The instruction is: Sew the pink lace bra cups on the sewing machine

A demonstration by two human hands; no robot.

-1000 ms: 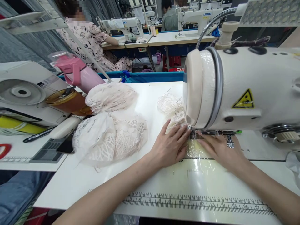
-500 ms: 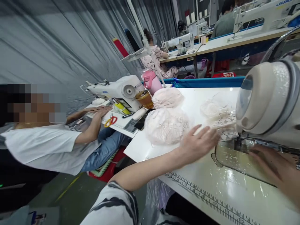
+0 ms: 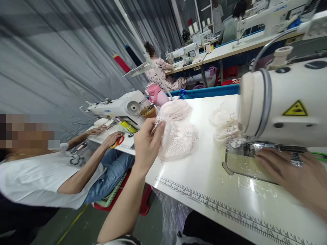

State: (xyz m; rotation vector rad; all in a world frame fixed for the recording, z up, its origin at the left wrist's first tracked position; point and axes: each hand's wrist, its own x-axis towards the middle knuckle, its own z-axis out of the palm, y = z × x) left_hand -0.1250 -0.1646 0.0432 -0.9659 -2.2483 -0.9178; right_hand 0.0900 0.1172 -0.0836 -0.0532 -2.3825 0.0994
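My left hand (image 3: 148, 144) is raised at the left pile, its fingers pinched on the edge of a pale lace piece (image 3: 158, 123). Below and right of it lies a heap of white and pale pink lace (image 3: 180, 141), with a second pale bundle (image 3: 176, 109) behind. My right hand (image 3: 291, 170) rests at the bed of the white sewing machine (image 3: 286, 92), fingers stretched out under the machine head and slightly blurred. Just left of the machine bed, more cream lace (image 3: 228, 131) is bunched on the white table (image 3: 204, 170).
A printed ruler (image 3: 217, 204) runs along the table's front edge. At left, a co-worker in a white shirt (image 3: 48, 177) sits by another sewing machine (image 3: 122, 105), hand near red-and-yellow scissors (image 3: 119, 141). A pink bottle (image 3: 157, 95) and an amber cup (image 3: 148, 111) stand behind the lace.
My left hand has moved left from beside the machine to the lace heap and closed on a piece. My right hand stays by the machine bed. The view has shifted right.
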